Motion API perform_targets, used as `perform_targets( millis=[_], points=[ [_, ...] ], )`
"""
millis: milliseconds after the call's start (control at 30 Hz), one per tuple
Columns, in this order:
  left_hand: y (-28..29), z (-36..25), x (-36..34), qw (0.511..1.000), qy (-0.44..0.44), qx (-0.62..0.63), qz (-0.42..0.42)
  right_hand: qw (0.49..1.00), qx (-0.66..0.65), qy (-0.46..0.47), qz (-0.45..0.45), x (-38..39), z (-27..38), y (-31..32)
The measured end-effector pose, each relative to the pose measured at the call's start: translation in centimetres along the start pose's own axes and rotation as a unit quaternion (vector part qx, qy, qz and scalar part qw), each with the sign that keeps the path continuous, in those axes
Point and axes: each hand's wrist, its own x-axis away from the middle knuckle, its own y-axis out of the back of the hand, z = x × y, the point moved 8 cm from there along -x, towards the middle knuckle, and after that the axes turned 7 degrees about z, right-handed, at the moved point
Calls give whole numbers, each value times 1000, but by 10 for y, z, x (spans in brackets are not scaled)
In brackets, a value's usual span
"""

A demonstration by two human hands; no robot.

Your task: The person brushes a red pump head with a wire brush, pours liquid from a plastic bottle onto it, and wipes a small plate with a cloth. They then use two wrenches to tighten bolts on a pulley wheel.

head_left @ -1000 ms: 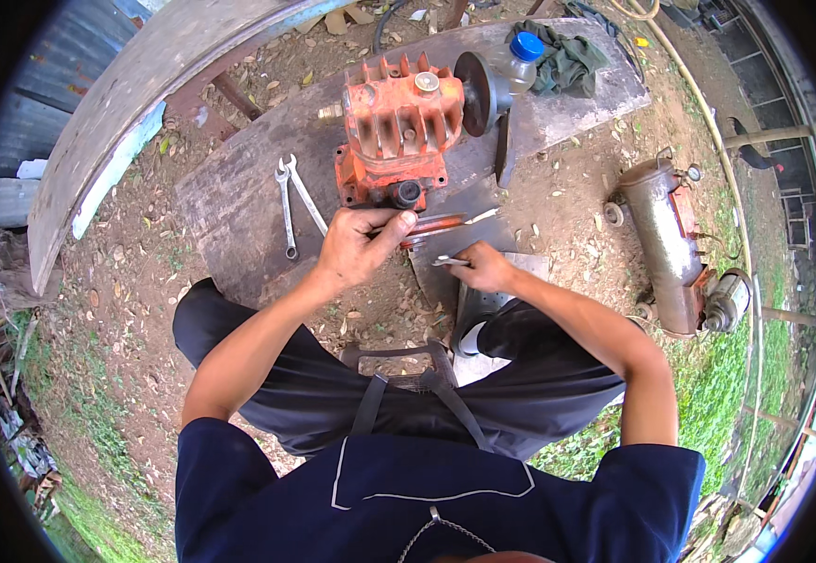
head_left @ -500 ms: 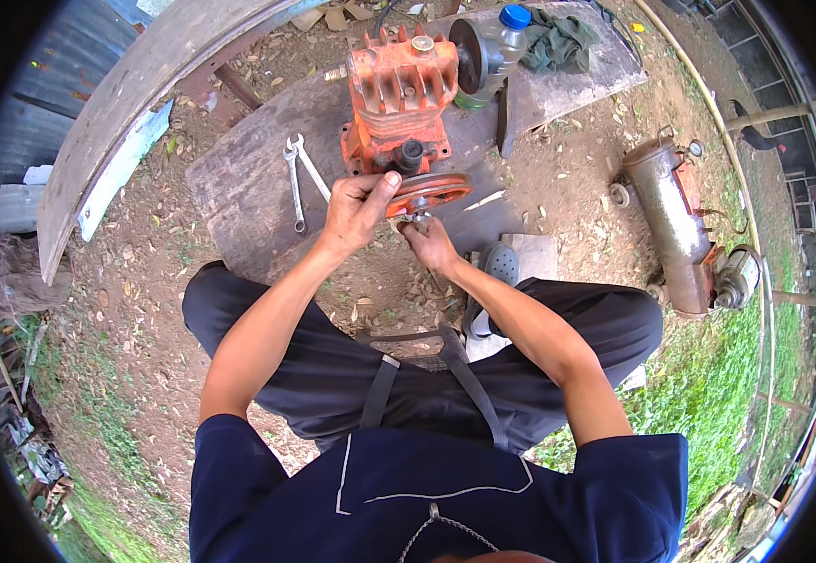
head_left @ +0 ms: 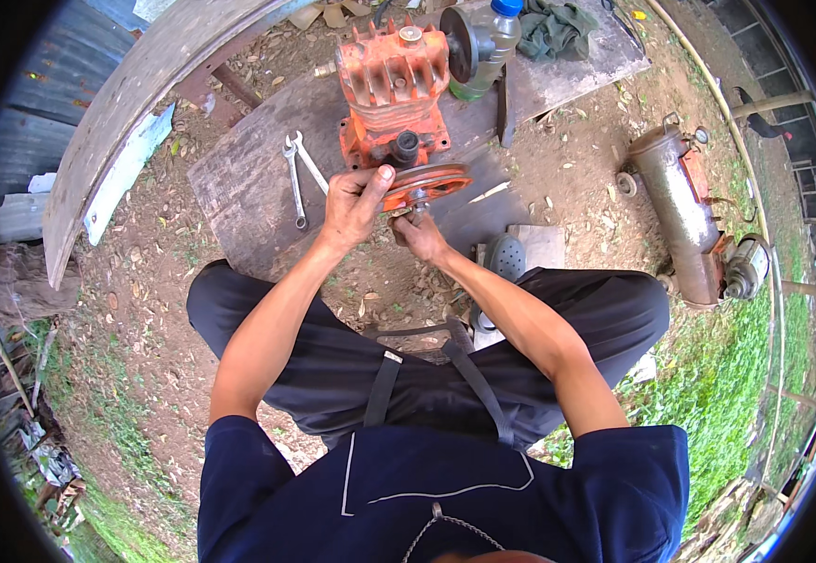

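An orange finned air compressor pump (head_left: 394, 80) stands on a worn wooden board, with a spoked orange pulley (head_left: 443, 185) on its near side. My left hand (head_left: 351, 205) grips the pulley's left rim, thumb lying on top. Just below the hub, my right hand (head_left: 419, 236) has its fingers closed around a small metal part (head_left: 417, 199) at the shaft's end; its exact kind is partly hidden by the fingers. To the left, two wrenches (head_left: 295, 183) lie crossed at their upper ends on the board.
Behind the pump are a dark round disc (head_left: 459, 45), a blue-capped plastic bottle (head_left: 494, 56) and a dark green cloth (head_left: 558, 30). A rusty tank (head_left: 675, 211) with a gauge lies on the ground at right. A curved plank (head_left: 112, 122) rises at upper left.
My right hand has shifted slightly left and turned beneath the hub. The left hand still holds the pulley rim. The whole view has shifted a little.
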Motion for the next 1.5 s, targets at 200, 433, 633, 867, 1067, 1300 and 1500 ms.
perform_targets(
  millis=[200, 433, 633, 867, 1067, 1300, 1500],
  points=[
    [1, 2, 1, 1000, -10, -6, -8, 978, -171, 110, 38, -8, 29, -36],
    [3, 6, 1, 1000, -11, 3, 8, 971, -199, 121, 56, -3, 36, -50],
    [3, 1, 1, 999, -11, -28, 16, 956, -274, 110, -1, -4, 43, -64],
    [-6, -19, -5, 997, -9, -77, 23, 983, 138, 29, -121, 1, 20, 40],
    [-2, -17, -4, 994, -5, -108, 27, 923, 376, -49, -73, 30, 76, 84],
    [-3, -18, -5, 993, 28, -112, 31, 975, 140, -29, -171, 84, 58, 91],
    [-7, -30, -1, 991, 59, -119, 9, 957, -72, 43, -279, 87, 113, 8]
  ],
)
